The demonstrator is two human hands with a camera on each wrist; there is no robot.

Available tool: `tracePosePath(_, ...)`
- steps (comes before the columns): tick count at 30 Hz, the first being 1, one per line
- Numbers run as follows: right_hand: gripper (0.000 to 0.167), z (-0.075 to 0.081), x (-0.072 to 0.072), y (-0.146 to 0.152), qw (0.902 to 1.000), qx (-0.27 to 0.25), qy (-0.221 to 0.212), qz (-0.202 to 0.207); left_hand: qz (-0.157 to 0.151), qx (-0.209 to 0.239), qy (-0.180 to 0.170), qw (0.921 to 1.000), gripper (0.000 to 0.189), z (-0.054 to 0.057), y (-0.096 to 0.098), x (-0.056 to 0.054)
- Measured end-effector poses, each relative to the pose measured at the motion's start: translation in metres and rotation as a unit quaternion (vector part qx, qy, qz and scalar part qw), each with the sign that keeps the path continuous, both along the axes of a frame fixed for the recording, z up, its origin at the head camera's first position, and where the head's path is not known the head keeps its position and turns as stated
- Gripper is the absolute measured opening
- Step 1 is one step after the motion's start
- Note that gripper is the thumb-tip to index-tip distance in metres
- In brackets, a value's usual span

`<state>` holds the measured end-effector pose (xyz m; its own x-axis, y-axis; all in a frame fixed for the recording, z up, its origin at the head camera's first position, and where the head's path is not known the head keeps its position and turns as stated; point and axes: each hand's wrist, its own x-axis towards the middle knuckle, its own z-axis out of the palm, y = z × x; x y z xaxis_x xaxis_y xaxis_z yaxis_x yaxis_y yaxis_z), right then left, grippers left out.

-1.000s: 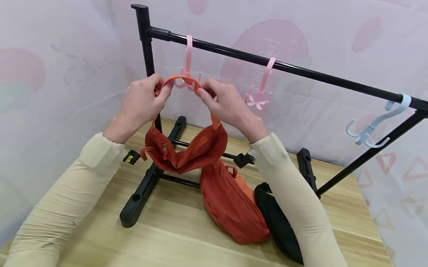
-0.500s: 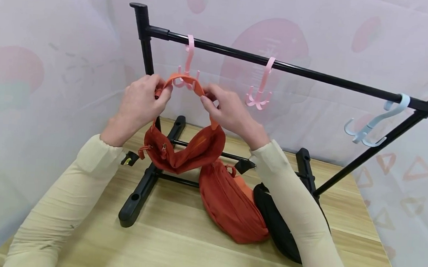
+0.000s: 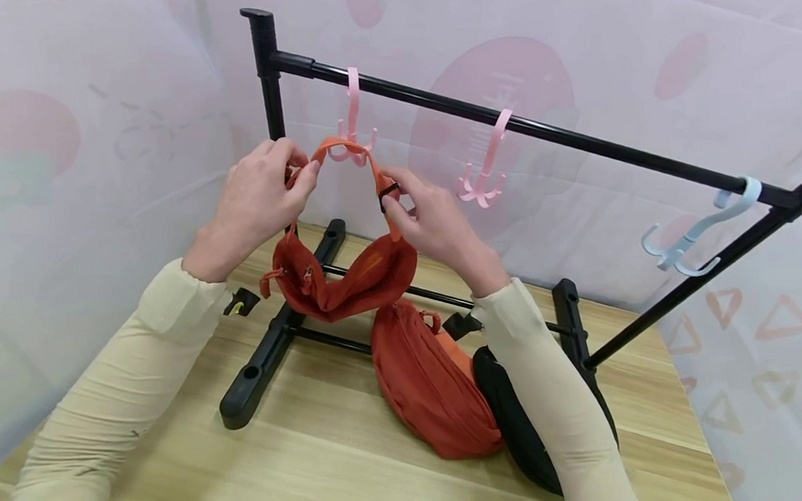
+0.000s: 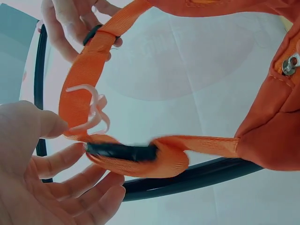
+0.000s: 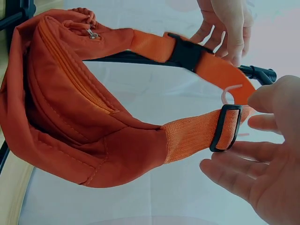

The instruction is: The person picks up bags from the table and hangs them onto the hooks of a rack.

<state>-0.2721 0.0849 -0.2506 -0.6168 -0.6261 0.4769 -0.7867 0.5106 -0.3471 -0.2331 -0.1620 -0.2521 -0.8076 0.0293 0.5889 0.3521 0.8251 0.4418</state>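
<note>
A red-orange waist bag (image 3: 344, 285) hangs below both hands by its orange strap (image 3: 341, 146). My left hand (image 3: 256, 192) pinches the strap beside the black buckle (image 5: 190, 51). With thumb and forefinger, my right hand (image 3: 440, 218) pinches the strap by the black slider (image 5: 226, 127). Between the hands the strap arches at the prongs of the left pink hook (image 3: 352, 113). In the left wrist view, the prongs of that hook (image 4: 96, 110) show inside the loop. Whether the strap rests on them, I cannot tell.
The hooks hang from a black rack bar (image 3: 587, 143), including another pink hook (image 3: 489, 160) and a light blue hook (image 3: 691, 239). On the wooden table (image 3: 305, 459), a second red waist bag (image 3: 430, 386) lies beside a black bag (image 3: 524, 434), partly behind the right sleeve.
My right hand has shifted slightly down along the strap, and the black slider now shows at its fingertips. The left hand has moved slightly left, still pinching the strap.
</note>
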Motion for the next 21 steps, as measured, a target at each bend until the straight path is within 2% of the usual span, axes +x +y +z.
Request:
tracePosePath(4, 0.044, -0.002, 0.002, 0.003, 0.9999, 0.002, -0.004, -0.011, 0.003, -0.003, 0.006, 1.0000, 0.034, 0.000, -0.001, 0.002)
tracePosePath(9, 0.045, -0.008, 0.004, 0.008, 0.9995, -0.002, -0.025, -0.022, 0.002, 0.003, 0.036, 0.9993, 0.032, -0.003, -0.001, 0.005)
tracePosePath(13, 0.043, -0.014, 0.008, 0.015, 0.9986, -0.003, -0.044, -0.029, 0.004, 0.016, 0.060, 0.9980, 0.030, -0.006, 0.001, 0.006)
tracePosePath(21, 0.040, -0.024, 0.015, 0.026, 0.9991, 0.004, -0.039, -0.020, -0.013, 0.058, 0.115, 0.9916, 0.025, -0.010, 0.011, 0.006)
